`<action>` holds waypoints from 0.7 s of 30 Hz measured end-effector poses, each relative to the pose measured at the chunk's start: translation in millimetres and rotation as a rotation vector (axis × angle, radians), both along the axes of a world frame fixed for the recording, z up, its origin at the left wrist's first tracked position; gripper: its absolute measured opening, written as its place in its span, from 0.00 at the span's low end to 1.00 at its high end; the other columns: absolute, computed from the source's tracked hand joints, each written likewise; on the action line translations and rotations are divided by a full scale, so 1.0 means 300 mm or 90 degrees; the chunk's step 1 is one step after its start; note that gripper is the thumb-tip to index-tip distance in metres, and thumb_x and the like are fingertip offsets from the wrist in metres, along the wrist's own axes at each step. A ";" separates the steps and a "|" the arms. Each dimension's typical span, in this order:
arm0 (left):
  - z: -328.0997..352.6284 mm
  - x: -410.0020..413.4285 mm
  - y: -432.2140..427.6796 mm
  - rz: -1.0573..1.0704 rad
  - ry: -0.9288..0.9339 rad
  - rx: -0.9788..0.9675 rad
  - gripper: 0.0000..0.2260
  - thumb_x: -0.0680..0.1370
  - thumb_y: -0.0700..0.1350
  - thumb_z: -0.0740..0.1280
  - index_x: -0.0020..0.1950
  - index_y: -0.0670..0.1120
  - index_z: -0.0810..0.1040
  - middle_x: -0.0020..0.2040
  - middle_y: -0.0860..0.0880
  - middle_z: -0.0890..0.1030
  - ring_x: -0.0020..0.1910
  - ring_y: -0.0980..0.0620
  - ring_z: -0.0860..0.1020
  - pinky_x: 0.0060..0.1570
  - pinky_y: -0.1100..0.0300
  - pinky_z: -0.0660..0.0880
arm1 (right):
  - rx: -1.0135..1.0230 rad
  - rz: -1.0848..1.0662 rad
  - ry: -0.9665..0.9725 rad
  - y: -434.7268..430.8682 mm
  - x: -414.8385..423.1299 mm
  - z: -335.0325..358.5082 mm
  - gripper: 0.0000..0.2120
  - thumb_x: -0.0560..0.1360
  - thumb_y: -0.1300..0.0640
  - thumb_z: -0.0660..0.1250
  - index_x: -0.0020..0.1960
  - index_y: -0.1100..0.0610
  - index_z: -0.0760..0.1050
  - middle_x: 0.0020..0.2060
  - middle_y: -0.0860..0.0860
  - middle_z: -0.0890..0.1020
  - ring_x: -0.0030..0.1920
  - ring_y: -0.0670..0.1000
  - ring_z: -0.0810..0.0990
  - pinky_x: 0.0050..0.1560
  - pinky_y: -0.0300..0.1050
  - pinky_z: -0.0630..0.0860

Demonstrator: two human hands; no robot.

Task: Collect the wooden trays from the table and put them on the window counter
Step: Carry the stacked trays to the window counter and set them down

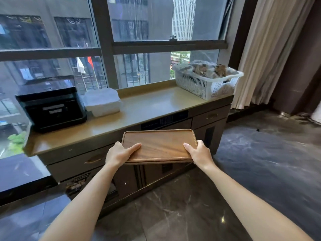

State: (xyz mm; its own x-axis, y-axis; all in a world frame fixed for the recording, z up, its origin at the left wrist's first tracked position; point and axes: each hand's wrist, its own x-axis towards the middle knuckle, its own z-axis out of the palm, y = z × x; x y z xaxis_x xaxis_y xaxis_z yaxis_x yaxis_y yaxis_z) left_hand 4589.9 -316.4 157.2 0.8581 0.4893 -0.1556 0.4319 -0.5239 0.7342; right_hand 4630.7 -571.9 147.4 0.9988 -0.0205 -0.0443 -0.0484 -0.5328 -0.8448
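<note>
Dark brown wood with a fine grain makes the rectangular tray with rounded corners (159, 145), which is held in the air in front of the cabinet, near and lower than the beige tabletop (147, 106) under the window. A second edge shows just under its near side, so it may be a stack, but I cannot tell how many trays there are. The left hand (119, 153) has its grip clamped on the left near edge of the tray, with the thumb lying on the top surface. The right hand (198, 152) has its grip clamped on the right near edge in the same way. On the tabletop, at the far left, stands a black box-shaped appliance (52, 108), and just beside it to the right is a white lidded container (102, 101). At the far right end sits a white plastic lattice basket (206, 80) with wrapped things inside.
</note>
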 end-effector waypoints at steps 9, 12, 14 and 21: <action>-0.105 0.724 0.138 -0.001 -0.001 -0.020 0.30 0.68 0.64 0.68 0.53 0.38 0.77 0.54 0.39 0.81 0.54 0.39 0.77 0.55 0.50 0.73 | -0.020 0.012 0.020 0.149 0.755 -0.089 0.27 0.76 0.44 0.62 0.66 0.63 0.67 0.59 0.59 0.77 0.58 0.58 0.76 0.52 0.48 0.75; -0.102 0.969 0.189 0.017 -0.002 -0.037 0.30 0.68 0.65 0.68 0.52 0.38 0.78 0.52 0.40 0.82 0.52 0.39 0.78 0.54 0.51 0.74 | -0.037 0.019 0.036 0.216 1.028 -0.065 0.27 0.75 0.43 0.63 0.63 0.63 0.68 0.58 0.59 0.78 0.57 0.59 0.77 0.56 0.57 0.77; -0.093 1.126 0.220 0.028 -0.009 -0.063 0.28 0.66 0.66 0.69 0.46 0.40 0.79 0.48 0.40 0.83 0.48 0.39 0.80 0.55 0.48 0.76 | -0.051 0.027 0.043 0.253 1.202 -0.041 0.31 0.74 0.42 0.63 0.66 0.64 0.67 0.60 0.61 0.77 0.59 0.60 0.76 0.58 0.59 0.76; -0.093 1.592 0.323 0.077 -0.004 -0.095 0.41 0.59 0.72 0.68 0.57 0.39 0.74 0.54 0.41 0.81 0.53 0.41 0.79 0.57 0.48 0.76 | -0.059 0.062 0.024 0.341 1.706 0.008 0.25 0.74 0.45 0.65 0.62 0.63 0.71 0.56 0.59 0.79 0.58 0.60 0.76 0.56 0.52 0.74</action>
